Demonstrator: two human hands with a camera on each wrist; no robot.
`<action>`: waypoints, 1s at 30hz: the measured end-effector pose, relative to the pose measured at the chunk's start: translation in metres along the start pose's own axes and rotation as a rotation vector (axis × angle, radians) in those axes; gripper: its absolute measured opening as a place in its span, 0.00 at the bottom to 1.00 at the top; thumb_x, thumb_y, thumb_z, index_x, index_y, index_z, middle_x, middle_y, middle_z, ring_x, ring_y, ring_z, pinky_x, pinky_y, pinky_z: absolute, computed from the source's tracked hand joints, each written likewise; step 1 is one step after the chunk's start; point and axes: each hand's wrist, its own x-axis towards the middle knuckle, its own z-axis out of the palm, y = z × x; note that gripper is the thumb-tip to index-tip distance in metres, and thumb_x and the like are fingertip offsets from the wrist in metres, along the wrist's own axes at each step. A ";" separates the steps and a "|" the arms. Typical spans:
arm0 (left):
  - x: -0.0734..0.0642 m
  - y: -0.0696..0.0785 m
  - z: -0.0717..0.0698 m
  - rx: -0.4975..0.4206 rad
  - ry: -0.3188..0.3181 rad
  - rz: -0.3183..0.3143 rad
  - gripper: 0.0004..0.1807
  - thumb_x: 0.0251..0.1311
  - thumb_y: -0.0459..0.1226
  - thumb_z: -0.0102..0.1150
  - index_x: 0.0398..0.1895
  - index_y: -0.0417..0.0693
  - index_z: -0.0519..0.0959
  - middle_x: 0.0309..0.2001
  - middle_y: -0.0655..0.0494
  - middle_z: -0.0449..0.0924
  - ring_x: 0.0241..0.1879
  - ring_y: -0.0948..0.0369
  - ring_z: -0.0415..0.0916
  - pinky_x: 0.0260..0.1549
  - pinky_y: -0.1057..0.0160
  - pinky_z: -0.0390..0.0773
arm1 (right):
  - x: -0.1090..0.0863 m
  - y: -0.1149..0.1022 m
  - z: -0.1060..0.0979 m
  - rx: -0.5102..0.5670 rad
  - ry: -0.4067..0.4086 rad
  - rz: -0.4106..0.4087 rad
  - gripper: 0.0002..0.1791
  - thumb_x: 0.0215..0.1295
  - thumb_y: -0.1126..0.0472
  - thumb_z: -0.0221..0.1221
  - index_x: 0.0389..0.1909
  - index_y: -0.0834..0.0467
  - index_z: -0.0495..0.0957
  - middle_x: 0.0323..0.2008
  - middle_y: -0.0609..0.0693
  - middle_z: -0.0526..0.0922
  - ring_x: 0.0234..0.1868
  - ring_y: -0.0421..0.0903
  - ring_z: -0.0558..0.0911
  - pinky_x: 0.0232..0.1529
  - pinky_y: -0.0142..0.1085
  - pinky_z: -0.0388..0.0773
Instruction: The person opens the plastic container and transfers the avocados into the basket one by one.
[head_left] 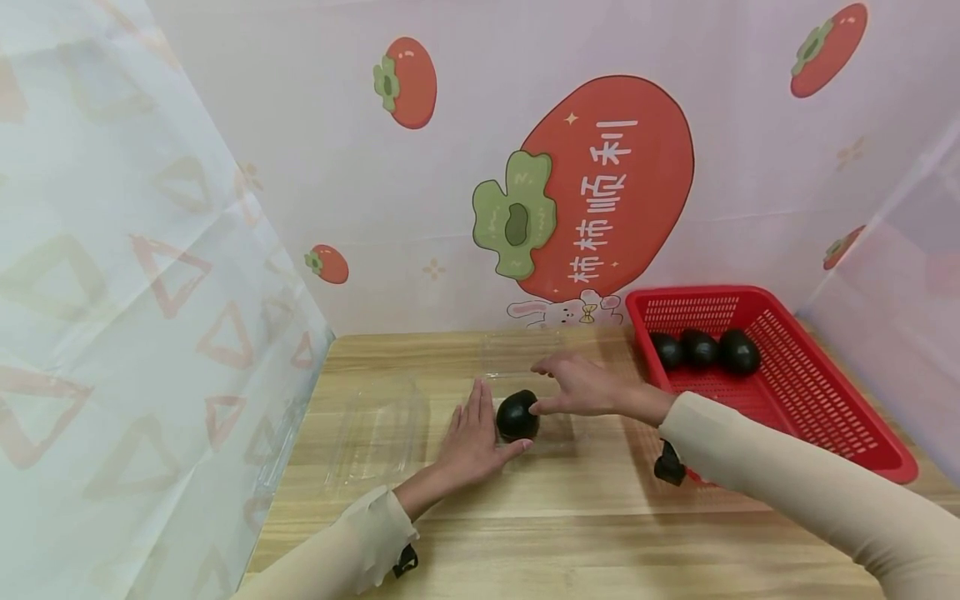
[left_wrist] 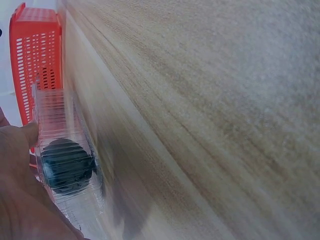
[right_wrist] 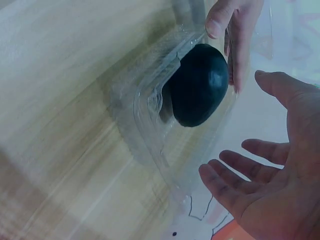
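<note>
A dark, smooth avocado (head_left: 516, 417) sits in a clear plastic clamshell box (right_wrist: 150, 115) on the wooden table. My left hand (head_left: 472, 446) lies along the box's left side, its fingers straight and pointing away, the thumb by the near rim close to the avocado. Above the box's right side is my right hand (head_left: 581, 387). In the right wrist view its fingers are spread and loosely bent, with a gap between them and the avocado. The clear lid (head_left: 517, 354) lies folded back toward the wall.
A red plastic basket (head_left: 832, 375) stands at the right, with several dark avocados (head_left: 701, 348) along its left side. Another clear plastic box (head_left: 375, 429) sits left of my left hand. Printed cloth walls (head_left: 450, 192) enclose the table's back and sides.
</note>
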 end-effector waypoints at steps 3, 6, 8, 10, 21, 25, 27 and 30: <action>0.001 -0.001 0.001 0.008 0.000 0.001 0.65 0.67 0.66 0.62 0.85 0.32 0.40 0.85 0.34 0.35 0.83 0.39 0.44 0.80 0.37 0.47 | 0.002 -0.002 0.003 0.006 0.002 0.004 0.39 0.62 0.44 0.74 0.66 0.65 0.78 0.61 0.63 0.84 0.59 0.59 0.83 0.58 0.53 0.84; 0.001 -0.002 0.001 0.032 -0.003 0.002 0.65 0.67 0.67 0.61 0.85 0.31 0.40 0.85 0.33 0.35 0.83 0.38 0.44 0.79 0.37 0.47 | 0.005 -0.005 0.007 0.000 0.010 -0.005 0.39 0.62 0.44 0.74 0.65 0.68 0.79 0.60 0.64 0.84 0.58 0.60 0.84 0.59 0.54 0.83; 0.002 -0.003 0.001 0.052 -0.004 0.004 0.65 0.67 0.68 0.60 0.85 0.31 0.40 0.85 0.33 0.35 0.83 0.38 0.45 0.79 0.37 0.48 | 0.006 -0.007 0.009 -0.011 0.015 -0.009 0.39 0.62 0.44 0.74 0.64 0.69 0.79 0.59 0.64 0.85 0.58 0.60 0.84 0.60 0.54 0.82; 0.002 -0.003 0.001 0.062 -0.005 0.004 0.65 0.67 0.68 0.59 0.85 0.31 0.40 0.85 0.33 0.35 0.83 0.38 0.45 0.79 0.37 0.48 | 0.007 -0.008 0.012 -0.014 0.013 -0.003 0.39 0.62 0.44 0.74 0.64 0.69 0.79 0.59 0.64 0.85 0.59 0.59 0.84 0.61 0.54 0.82; 0.002 -0.002 0.001 0.057 -0.007 -0.003 0.66 0.66 0.69 0.59 0.85 0.32 0.40 0.85 0.34 0.36 0.83 0.39 0.44 0.80 0.38 0.48 | 0.015 -0.016 0.027 -0.020 0.025 0.078 0.40 0.59 0.44 0.76 0.61 0.70 0.81 0.57 0.63 0.86 0.57 0.57 0.85 0.61 0.54 0.81; 0.002 -0.002 0.001 0.061 -0.009 -0.004 0.66 0.66 0.69 0.59 0.85 0.31 0.40 0.85 0.34 0.36 0.83 0.39 0.44 0.80 0.38 0.48 | 0.017 -0.020 0.034 -0.021 0.035 0.107 0.39 0.57 0.44 0.78 0.58 0.70 0.82 0.50 0.59 0.88 0.47 0.51 0.85 0.51 0.47 0.86; 0.002 -0.002 0.001 0.063 -0.011 -0.004 0.66 0.67 0.69 0.59 0.85 0.31 0.40 0.85 0.34 0.35 0.84 0.40 0.43 0.80 0.38 0.48 | 0.018 -0.021 0.037 -0.023 0.039 0.126 0.40 0.56 0.43 0.78 0.59 0.69 0.82 0.49 0.58 0.88 0.44 0.48 0.83 0.47 0.44 0.86; 0.002 -0.002 0.002 0.067 -0.014 -0.004 0.66 0.67 0.69 0.59 0.85 0.31 0.40 0.85 0.34 0.35 0.84 0.40 0.42 0.80 0.38 0.48 | 0.019 -0.022 0.042 -0.019 0.042 0.155 0.41 0.56 0.42 0.78 0.61 0.69 0.81 0.51 0.58 0.87 0.44 0.48 0.83 0.47 0.44 0.86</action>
